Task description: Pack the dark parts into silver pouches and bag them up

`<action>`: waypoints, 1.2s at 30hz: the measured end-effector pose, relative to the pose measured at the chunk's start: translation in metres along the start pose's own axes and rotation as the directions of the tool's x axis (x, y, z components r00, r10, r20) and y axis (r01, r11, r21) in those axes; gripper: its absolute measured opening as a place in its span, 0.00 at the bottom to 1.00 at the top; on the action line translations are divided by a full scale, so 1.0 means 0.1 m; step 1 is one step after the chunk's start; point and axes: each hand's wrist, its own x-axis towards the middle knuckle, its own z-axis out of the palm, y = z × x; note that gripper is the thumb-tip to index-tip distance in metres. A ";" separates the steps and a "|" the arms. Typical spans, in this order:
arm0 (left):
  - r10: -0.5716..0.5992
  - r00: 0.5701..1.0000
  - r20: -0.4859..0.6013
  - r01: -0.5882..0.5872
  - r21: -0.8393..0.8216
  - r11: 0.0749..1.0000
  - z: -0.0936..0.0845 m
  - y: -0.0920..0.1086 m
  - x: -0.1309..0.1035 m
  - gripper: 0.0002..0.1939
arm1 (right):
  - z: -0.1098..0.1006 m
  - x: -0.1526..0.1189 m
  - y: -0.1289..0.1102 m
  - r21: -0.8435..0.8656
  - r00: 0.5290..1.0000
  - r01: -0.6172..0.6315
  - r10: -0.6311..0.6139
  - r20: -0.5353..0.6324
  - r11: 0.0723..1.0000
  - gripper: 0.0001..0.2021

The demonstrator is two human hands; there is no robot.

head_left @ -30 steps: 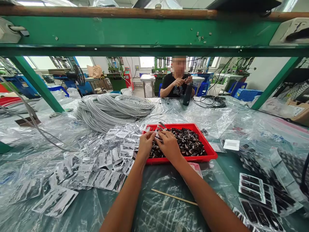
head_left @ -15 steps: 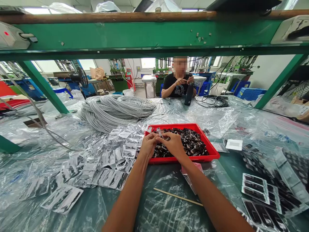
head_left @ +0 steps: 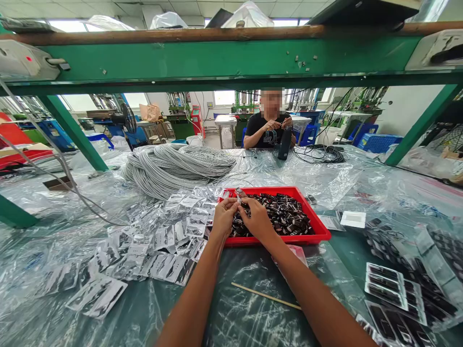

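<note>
Over the left part of a red tray [head_left: 318,235], my left hand [head_left: 224,218] and my right hand [head_left: 256,217] meet with their fingertips pinched together. Between them is a small clear packet [head_left: 239,193], its upper end sticking up past the fingers. Both hands are closed on it; its contents are too small to tell. Many small dark parts [head_left: 289,212] fill the tray below the hands. Flat clear packets with pale inserts [head_left: 170,236] lie in a spread pile left of the tray.
A large grey cable coil [head_left: 173,166] lies behind the packets. A thin stick [head_left: 265,295] is between my forearms. Black parts in clear trays [head_left: 386,285] lie at right. A green beam [head_left: 217,60] crosses overhead. Another person [head_left: 267,127] sits opposite, beside a dark bottle [head_left: 284,143].
The view has tilted slightly up. My right hand's fingers have shifted on the small packet, which now shows more above the fingertips. My left hand keeps its pinch.
</note>
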 end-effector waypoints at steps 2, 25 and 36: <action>0.017 1.000 -0.023 -0.017 0.000 1.000 0.04 -0.03 -0.01 0.18 | 0.02 -0.01 -0.03 0.033 0.998 -0.052 0.054 -0.034 0.998 0.09; 0.037 0.987 -0.155 -0.006 0.193 0.981 -0.11 -0.11 0.11 0.25 | -0.18 0.13 0.07 0.023 0.996 0.054 -0.052 -0.071 0.998 0.13; 0.123 0.985 -0.117 -0.077 0.337 0.938 -0.03 0.03 0.04 0.22 | -0.07 0.12 -0.17 -0.332 0.987 0.058 -0.004 0.160 0.941 0.07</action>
